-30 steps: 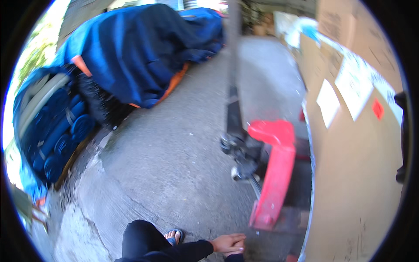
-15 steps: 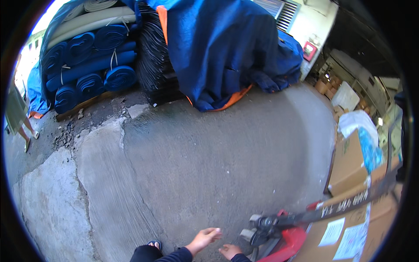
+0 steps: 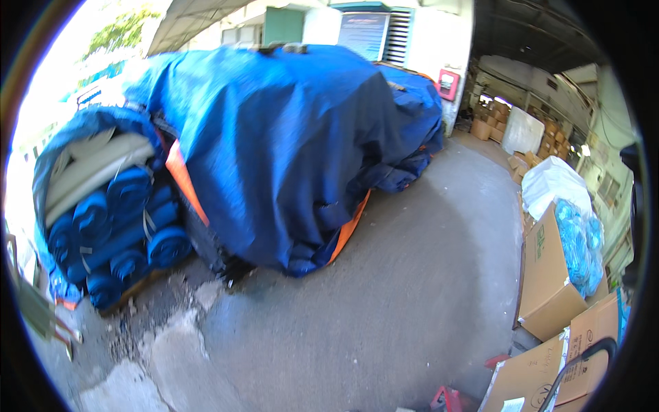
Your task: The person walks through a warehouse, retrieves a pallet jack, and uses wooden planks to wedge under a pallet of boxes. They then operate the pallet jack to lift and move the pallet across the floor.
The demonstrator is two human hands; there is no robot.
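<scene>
Both hands lie out of view; I cannot tell whether they are open, closed or gripping. Red pallet truck (image 3: 447, 399) at lower edge, left of a cardboard carton (image 3: 527, 376) (only a small part shows). Black looped handle (image 3: 583, 355) curves before the carton's right side. Beyond: open carton (image 3: 546, 275) with blue bagged material (image 3: 578, 244). Across the concrete floor (image 3: 357, 323), blue tarp (image 3: 274, 158) beside blue rolls (image 3: 130, 185).
</scene>
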